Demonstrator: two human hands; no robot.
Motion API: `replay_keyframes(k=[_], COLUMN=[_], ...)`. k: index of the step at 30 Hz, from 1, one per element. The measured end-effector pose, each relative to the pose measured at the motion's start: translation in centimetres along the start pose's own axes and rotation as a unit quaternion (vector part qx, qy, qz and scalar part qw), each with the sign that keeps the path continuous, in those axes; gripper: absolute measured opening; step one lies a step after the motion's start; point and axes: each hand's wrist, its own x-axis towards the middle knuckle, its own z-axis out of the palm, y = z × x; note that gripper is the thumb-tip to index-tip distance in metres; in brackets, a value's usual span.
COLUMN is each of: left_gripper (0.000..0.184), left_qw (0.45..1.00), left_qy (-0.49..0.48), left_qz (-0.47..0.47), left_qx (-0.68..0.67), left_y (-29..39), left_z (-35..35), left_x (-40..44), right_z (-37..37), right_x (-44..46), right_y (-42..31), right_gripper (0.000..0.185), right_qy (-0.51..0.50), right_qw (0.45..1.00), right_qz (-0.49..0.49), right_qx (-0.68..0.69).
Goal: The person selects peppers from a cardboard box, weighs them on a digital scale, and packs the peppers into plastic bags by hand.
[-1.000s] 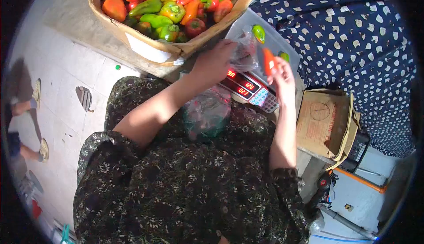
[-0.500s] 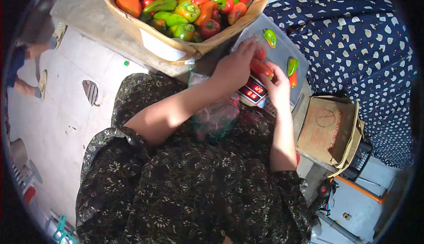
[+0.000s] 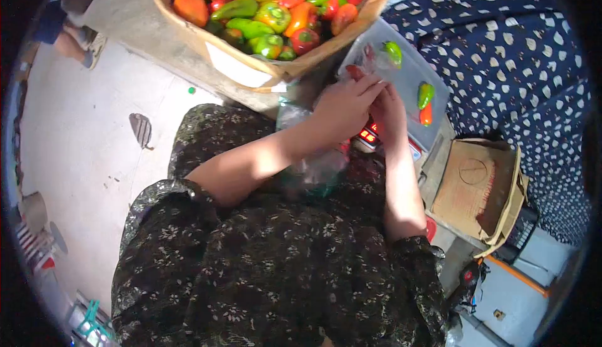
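Note:
My left hand (image 3: 343, 103) and my right hand (image 3: 390, 113) meet above a digital scale (image 3: 369, 136) whose red digits are partly covered. Between their closed fingertips is the gathered film of a clear plastic bag (image 3: 380, 66). Red peppers (image 3: 355, 72) show at the bag, partly behind my left fingers. A green pepper (image 3: 393, 53) lies just beyond the bag on a grey plastic tray (image 3: 407, 71). Farther right on that tray are a green pepper (image 3: 426, 95) and an orange-red one (image 3: 426, 115).
A large paper-lined basket (image 3: 251, 74) full of mixed peppers stands ahead. An open cardboard box (image 3: 467, 177) is to the right, near a dark patterned cloth (image 3: 501, 64). Crumpled clear and green plastic (image 3: 313, 171) lies on my lap. Another person's leg (image 3: 72, 46) shows at left.
My hands have come together at the fingertips, and the film is now gathered between them. The red pepper over the scale has gone from there. The view has shifted slightly.

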Motion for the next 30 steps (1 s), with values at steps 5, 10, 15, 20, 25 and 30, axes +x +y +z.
replay_keyframes(k=[5, 10, 15, 20, 25, 30], left_gripper=[0.053, 0.052, 0.051, 0.046, 0.041, 0.035], left_qw=[0.997, 0.994, 0.994, 0.993, 0.996, 0.998], left_qy=[-0.002, -0.055, -0.061, -0.069, -0.044, -0.02], left_qz=[-0.071, -0.079, -0.058, -0.057, -0.057, -0.04], left_qx=[0.022, 0.052, 0.068, 0.07, 0.057, 0.049], left_y=[-1.8, -2.9, -2.6, -3.2, -3.0, -4.8], left_z=[0.1, 0.7, 0.4, 0.7, 1.1, 2.4], left_x=[-0.1, 0.2, 0.2, 0.3, 0.6, 1.5], right_z=[1.3, -0.2, -1.7, -1.3, 0.2, 1.0], right_x=[-0.8, -0.1, 3.3, 3.8, 2.6, -1.6], right_y=[-2.7, -4.6, -0.9, -1.9, -0.7, -2.2], right_gripper=[0.032, 0.045, 0.059, 0.063, 0.048, 0.03], right_qy=[0.02, 0.117, -0.027, -0.041, 0.109, 0.197], right_qw=[0.968, 0.962, 0.941, 0.962, 0.96, 0.962], right_qz=[0.157, -0.035, -0.155, -0.096, -0.089, -0.03], right_qx=[0.194, -0.246, -0.299, -0.251, -0.244, -0.189])
